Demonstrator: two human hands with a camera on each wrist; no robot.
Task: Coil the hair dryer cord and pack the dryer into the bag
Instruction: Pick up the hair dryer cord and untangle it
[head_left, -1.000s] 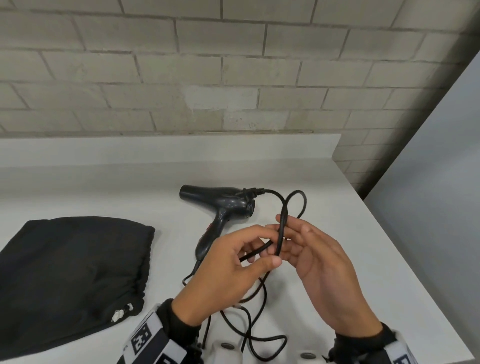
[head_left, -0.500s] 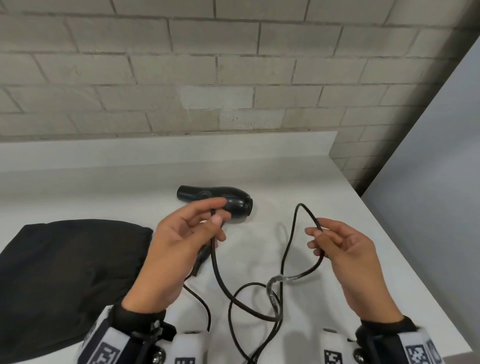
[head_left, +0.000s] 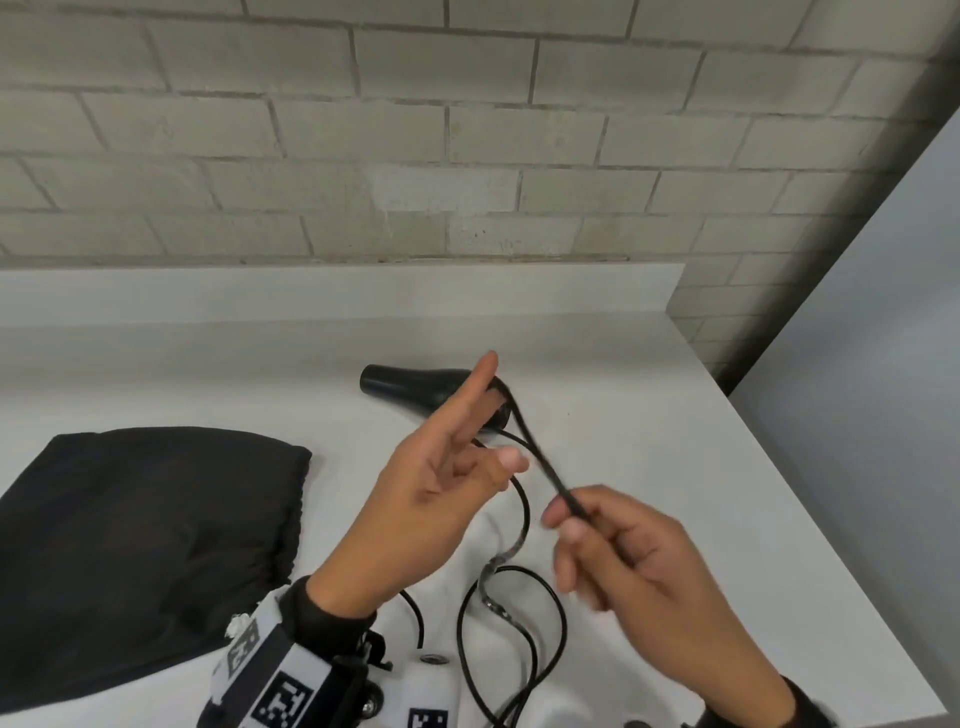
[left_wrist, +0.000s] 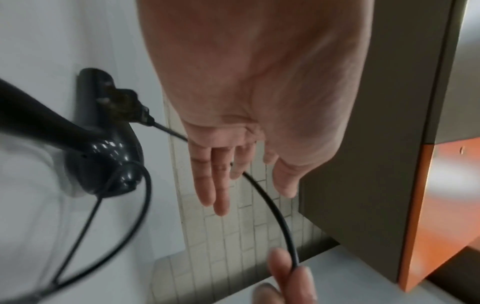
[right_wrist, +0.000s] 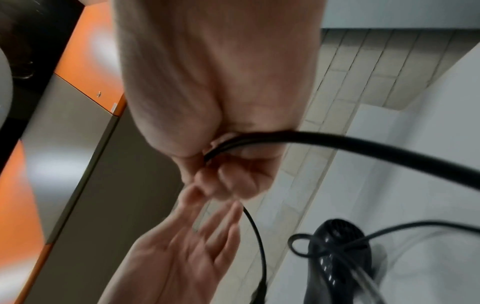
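The black hair dryer (head_left: 415, 387) lies on the white counter (head_left: 675, 441), its rear end hidden behind my left hand (head_left: 467, 452). That hand is raised with fingers straight, and a loop of the black cord (head_left: 540, 462) hangs over them. In the left wrist view the cord (left_wrist: 275, 211) runs from behind the straight fingers (left_wrist: 221, 195) down to my other hand. My right hand (head_left: 571, 519) pinches the taut doubled cord just right of the left hand. Slack cord loops (head_left: 519, 623) lie on the counter near me. The black bag (head_left: 145, 545) lies flat at the left.
A brick wall (head_left: 467, 156) and a raised white ledge (head_left: 311, 296) bound the counter at the back. A grey panel (head_left: 883, 389) stands past the counter's right edge. Bare counter shows between the bag and the dryer.
My hands have come together from being apart. The left hand let go its pinch and straightened its fingers, with a cord loop now over them. The right hand moved left, pulling the cord taut.
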